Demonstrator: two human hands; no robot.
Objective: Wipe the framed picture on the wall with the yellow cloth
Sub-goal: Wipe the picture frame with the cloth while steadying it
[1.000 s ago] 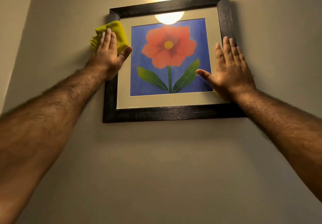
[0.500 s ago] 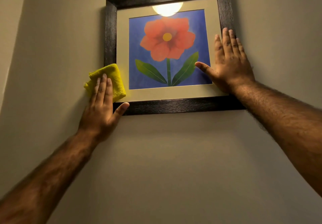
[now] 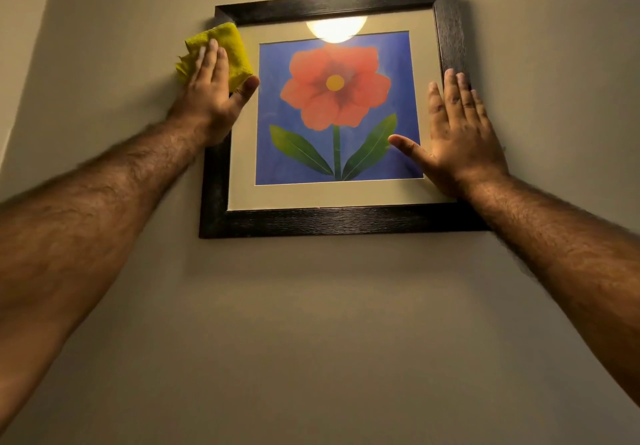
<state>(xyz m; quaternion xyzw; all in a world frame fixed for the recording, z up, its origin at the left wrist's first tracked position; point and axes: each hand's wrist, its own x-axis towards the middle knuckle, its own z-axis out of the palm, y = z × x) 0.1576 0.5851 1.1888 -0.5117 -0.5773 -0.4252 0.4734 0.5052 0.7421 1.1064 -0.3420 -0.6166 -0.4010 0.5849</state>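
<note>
Broadly, a plain wall (image 3: pixel 329 323) filled the view, and on it the framed picture (image 3: pixel 332 221) was hung high, a lamp's glare (image 3: pixel 336 27) being reflected in the upper glass. The picture's right side was steadied by the right hand (image 3: pixel 457 133), laid flat with fingers spread apart and nothing gripped. The left hand (image 3: pixel 211 91) was pressed flat, fingers together, on the yellow cloth (image 3: pixel 225 48), which was pinned against the frame's upper left corner, overlapping both the dark moulding and the mat. By the look of it, the left edge was being wiped. For this to be done well, even pressure would best be kept through the palm, the cloth kept folded under the fingers, strokes run along the moulding, and the frame held against tilting.
</note>
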